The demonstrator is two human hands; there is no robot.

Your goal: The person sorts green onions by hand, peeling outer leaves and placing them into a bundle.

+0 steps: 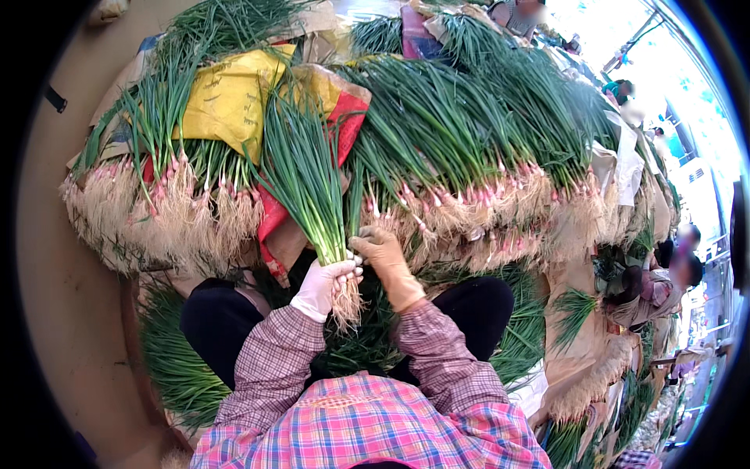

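My left hand (319, 288), in a white glove, is wrapped round the lower stalks of a bunch of spring onions (301, 172). The long green leaves point away from me, and the pale roots (346, 303) hang below my fingers. Close beside it on the right, my right hand (384, 256) wears a tan glove. Its fingers are closed on a few separate spring onion stalks (354, 205) alongside the bunch; their lower ends are hidden by my fingers. Both hands are in front of my knees.
Rows of spring onions with pink bases (461, 117) lie across the far side. A yellow sack (234, 98) and a red-edged sack (349, 117) rest among them. Loose greens (176, 352) surround my legs. Another person (660, 289) sits at the right beside more bundles.
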